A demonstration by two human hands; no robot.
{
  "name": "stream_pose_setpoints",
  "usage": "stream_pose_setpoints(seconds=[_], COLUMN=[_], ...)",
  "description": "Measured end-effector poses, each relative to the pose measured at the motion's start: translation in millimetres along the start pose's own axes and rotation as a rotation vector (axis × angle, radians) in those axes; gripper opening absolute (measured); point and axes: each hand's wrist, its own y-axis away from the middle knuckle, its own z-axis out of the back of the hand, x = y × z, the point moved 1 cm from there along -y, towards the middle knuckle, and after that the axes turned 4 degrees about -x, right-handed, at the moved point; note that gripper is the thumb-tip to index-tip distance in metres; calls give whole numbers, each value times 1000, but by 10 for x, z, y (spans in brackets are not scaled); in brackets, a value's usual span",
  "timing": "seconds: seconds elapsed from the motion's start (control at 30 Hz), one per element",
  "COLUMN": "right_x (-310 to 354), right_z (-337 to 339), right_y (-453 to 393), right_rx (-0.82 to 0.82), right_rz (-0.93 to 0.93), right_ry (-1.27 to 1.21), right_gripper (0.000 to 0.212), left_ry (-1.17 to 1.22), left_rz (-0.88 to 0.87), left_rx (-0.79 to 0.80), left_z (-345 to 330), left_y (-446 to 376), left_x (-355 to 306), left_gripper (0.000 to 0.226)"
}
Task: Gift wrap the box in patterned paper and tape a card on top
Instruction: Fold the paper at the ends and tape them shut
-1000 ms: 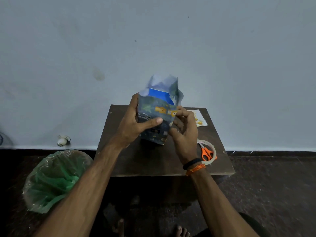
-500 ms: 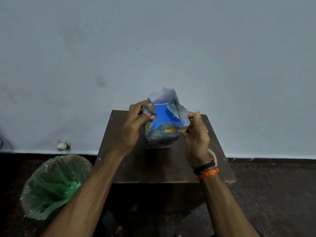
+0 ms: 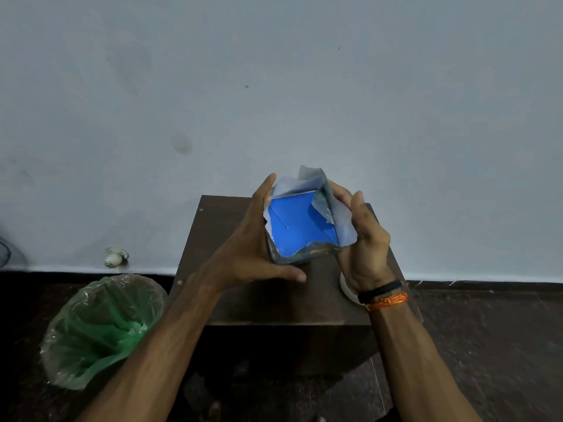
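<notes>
Two hands hold one box (image 3: 300,228) above the table (image 3: 243,303), and against the earlier pictures it now tips its open end toward the camera, so the blue face fills most of the opening where before only a strip of blue showed over the patterned side; the paper (image 3: 341,222) stands up round that face as a loose collar, its pale inner side outward at the far and right edges, a band of pattern visible only along the near lower rim; a second ago the box stood upright on the table with the right hand in front of it, and now it is raised, with the hands to either side. The left hand (image 3: 253,254) clasps the box's left side, fingers up along the far left edge and thumb stretched under the near bottom corner; the right hand (image 3: 364,239) cups the right side, fingers curled round the paper flap there, so the box sits between both palms. Behind the right wrist a white tape roll (image 3: 347,289) peeks out on the table; a green-lined bin (image 3: 100,330) stands on the dark floor to the left; a small white object (image 3: 115,257) lies at the foot of the wall.
</notes>
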Motion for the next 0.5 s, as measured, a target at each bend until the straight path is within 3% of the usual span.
stream_pose_setpoints(seconds=[0.1, 0.2, 0.27, 0.33, 0.5], right_x=[56, 75, 48, -16, -224], right_z=[-34, -8, 41, 87, 141], right_y=[21, -14, -27, -12, 36], right_rx=[31, 86, 7, -91, -130], right_rz=[23, 71, 130, 195, 285], right_ry=[9, 192, 451, 697, 1089], right_gripper=[91, 77, 70, 67, 64], left_ry=[-128, -324, -468, -585, -734], left_rz=[-107, -250, -437, -494, -344], left_rx=[-155, -281, -335, -362, -278], left_z=[-22, 16, 5, -22, -129], left_y=[-54, -116, -136, -143, -24], left_x=[41, 26, 143, 274, 485], left_gripper=[102, 84, 84, 88, 86])
